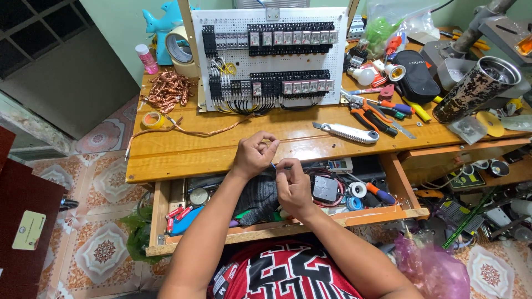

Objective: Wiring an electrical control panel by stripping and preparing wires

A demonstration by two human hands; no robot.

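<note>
Both hands, left hand (254,155) and right hand (293,185), are pinching a thin blue wire (274,165) over the worktop's front edge (183,170); it looks light and bendy, best gripped near its ends.

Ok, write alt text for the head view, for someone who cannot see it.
Seen from above, a person's left hand and right hand pinch a thin blue wire between them over an open drawer of tools. Beyond them on the wooden workbench stand a white perforated panel of relays, a utility knife, pliers and tangled copper wire.
</note>
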